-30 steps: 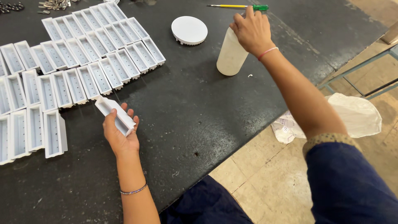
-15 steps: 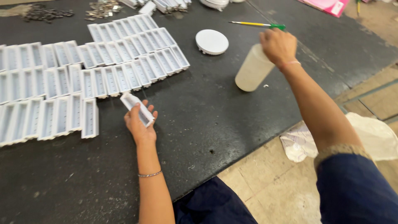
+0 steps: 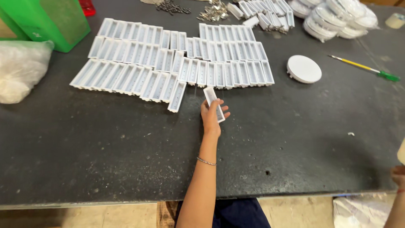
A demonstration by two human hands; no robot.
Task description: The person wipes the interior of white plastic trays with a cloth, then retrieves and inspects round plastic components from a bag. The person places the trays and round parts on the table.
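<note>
At centre frame, the left hand (image 3: 211,116) clasped a white rectangular tray (image 3: 214,104), long axis pointing up-frame, slightly left, toward the tray rows (image 3: 168,67); the right hand (image 3: 398,175), lower right, showed no discernible grip.

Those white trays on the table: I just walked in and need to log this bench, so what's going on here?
A person's left hand holds one narrow white tray over the dark table, just below the rows of matching white trays laid side by side. The right hand is at the frame's right edge, and whether it grips anything cannot be told. A round white lid and a yellow-and-green tool lie apart to the right.
</note>
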